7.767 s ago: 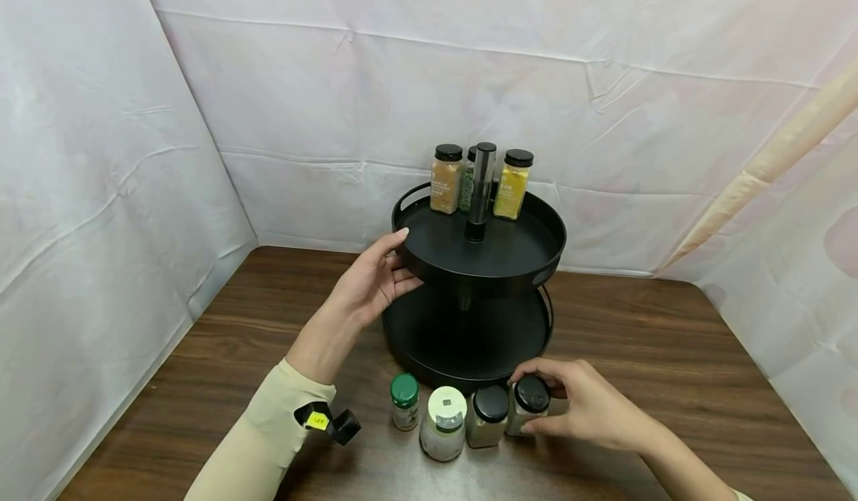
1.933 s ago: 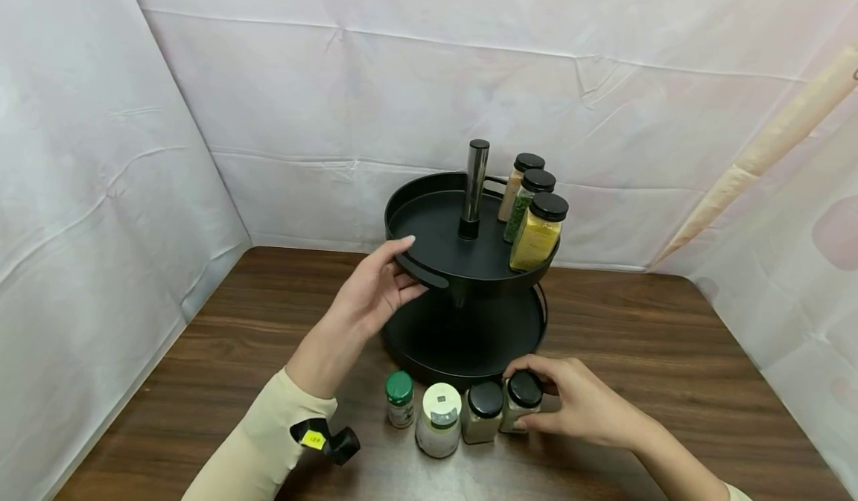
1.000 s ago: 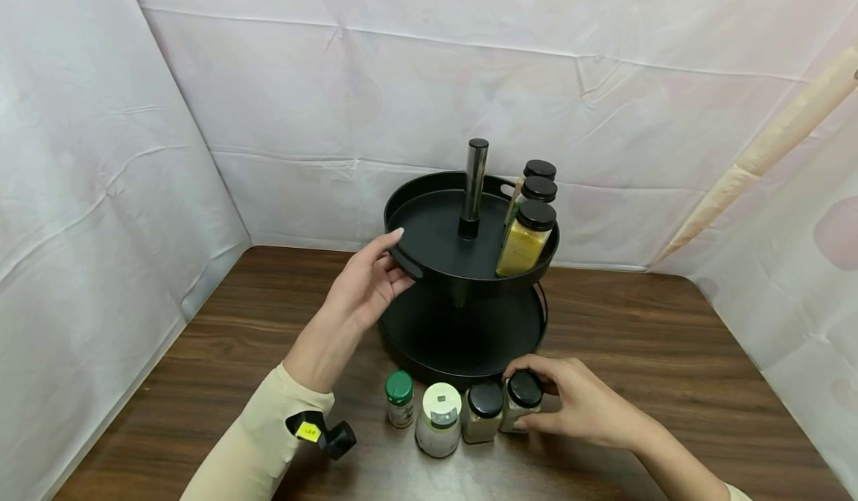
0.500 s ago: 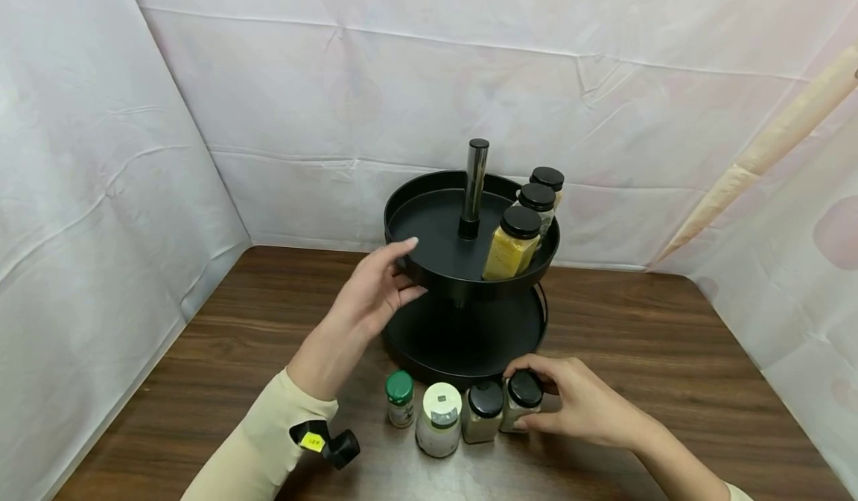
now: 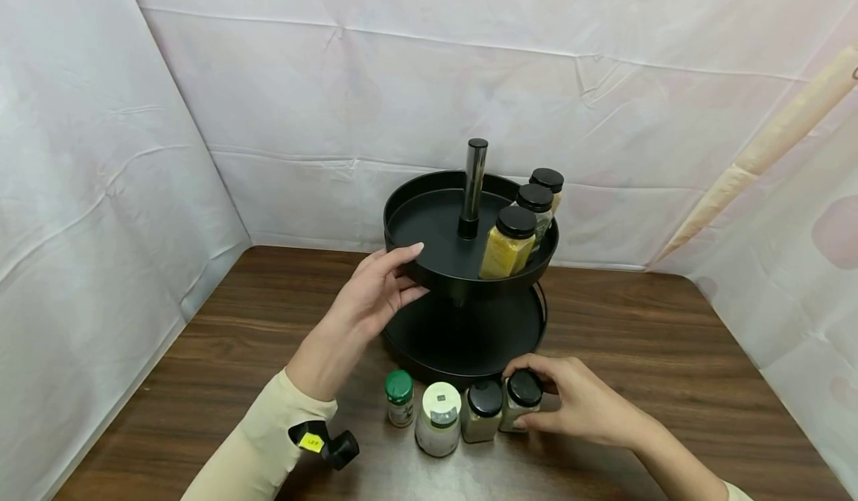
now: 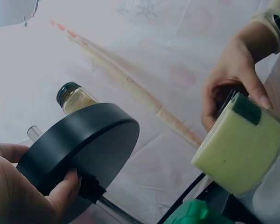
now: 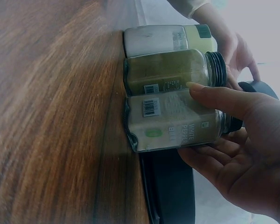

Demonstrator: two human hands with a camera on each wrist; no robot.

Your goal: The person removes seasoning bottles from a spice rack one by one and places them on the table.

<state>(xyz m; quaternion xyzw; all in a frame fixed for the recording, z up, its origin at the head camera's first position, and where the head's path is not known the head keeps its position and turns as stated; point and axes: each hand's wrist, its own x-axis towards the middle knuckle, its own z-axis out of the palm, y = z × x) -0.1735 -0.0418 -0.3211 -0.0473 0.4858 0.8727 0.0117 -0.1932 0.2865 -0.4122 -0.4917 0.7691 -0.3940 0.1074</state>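
Observation:
A black two-tier turntable rack (image 5: 429, 214) stands on the table. My left hand (image 5: 369, 296) grips the left of its upper tray, thumb over the rim and fingers beneath; the left wrist view shows the tray wall (image 6: 79, 128) between them. On that tray, at the right, sit a yellow spice jar (image 5: 504, 255), a green herb jar (image 5: 535, 199) and a tan spice jar (image 5: 548, 179). In front of the rack, my right hand (image 5: 579, 400) holds a white pepper jar (image 7: 172, 121) between thumb and fingers, its base on the table.
Left of the pepper jar stand a black-capped jar (image 5: 483, 412), a bottle with a pale yellow-green lid (image 5: 439, 419) and a small green-capped shaker (image 5: 400, 397). The rack's lower tray (image 5: 465, 337) lies behind them. White cloth (image 5: 288, 99) walls the table.
The upper tray has turned, carrying its three jars from the back round to the right front. My left hand has shifted repeatedly along the rim. My right hand stays on the pepper jar.

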